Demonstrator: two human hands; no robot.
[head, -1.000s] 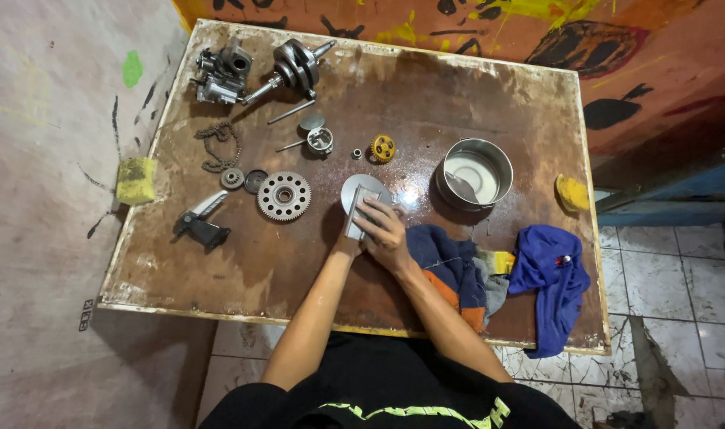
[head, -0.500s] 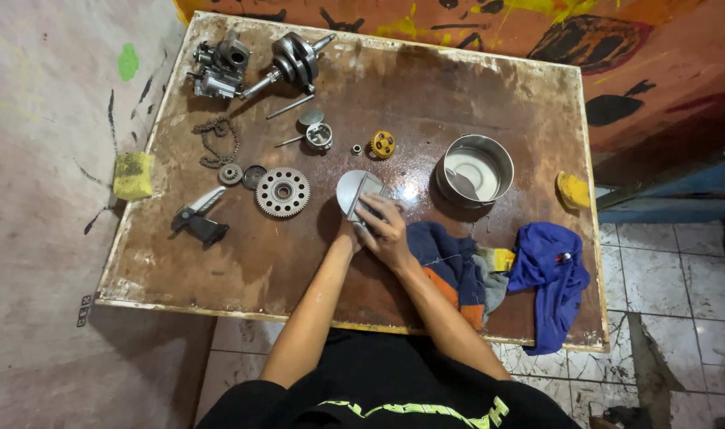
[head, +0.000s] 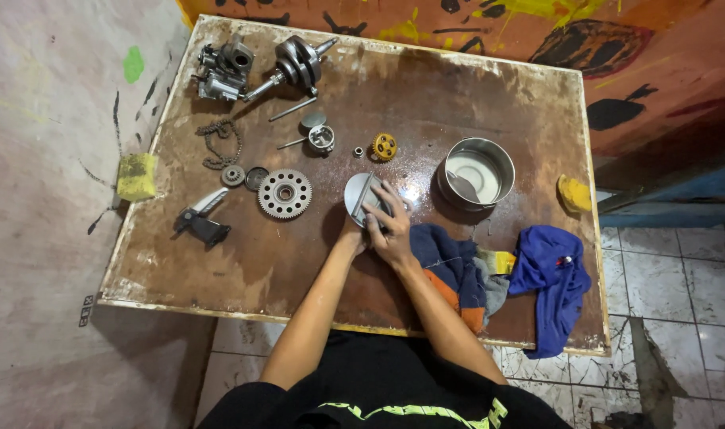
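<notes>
Fingers of the right hand (head: pixel 388 226) are lying clenched over a round grey metal cover (head: pixel 362 197), just right of the toothed sprocket (head: pixel 284 193); the left hand (head: pixel 351 237) is gripping its near edge from beneath.

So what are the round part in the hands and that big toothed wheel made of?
The round part looks like cast metal: dull grey with a soft sheen. The toothed wheel seems to be steel: pale grey, with crisp teeth and drilled holes. Neither alloy is certain.
</notes>
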